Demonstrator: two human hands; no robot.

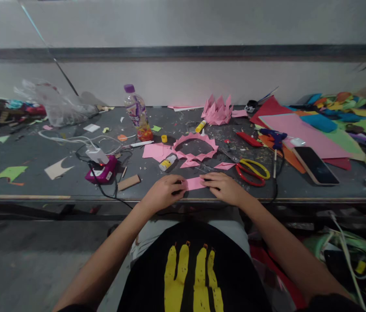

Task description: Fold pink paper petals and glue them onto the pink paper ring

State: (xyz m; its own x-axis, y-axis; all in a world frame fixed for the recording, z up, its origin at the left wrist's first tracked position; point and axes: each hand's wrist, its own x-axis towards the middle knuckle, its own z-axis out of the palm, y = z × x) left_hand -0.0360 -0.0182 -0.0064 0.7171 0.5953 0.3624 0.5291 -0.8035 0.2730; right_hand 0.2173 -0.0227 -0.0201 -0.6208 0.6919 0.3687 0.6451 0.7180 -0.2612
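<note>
A small folded piece of pink paper (195, 183) lies at the table's front edge. My left hand (166, 190) has its fingers closed on the left end, and my right hand (223, 187) presses and grips the right end. Just beyond is a ring of pointed pink paper pieces (211, 152), with loose folded pink pieces (224, 166) near it. A glue bottle with a yellow label (167, 163) lies left of the ring, beside flat pink paper (157, 151). Scissors with red and yellow handles (252, 170) rest open to the right.
Left stand a purple power adapter (106, 171) with cables and a drink bottle (139, 115). A layered pink paper crown shape (218, 111) sits at the back. Rightward are a glue gun (274, 138), a phone (316, 165) and coloured sheets (321, 138). Paper scraps litter the table.
</note>
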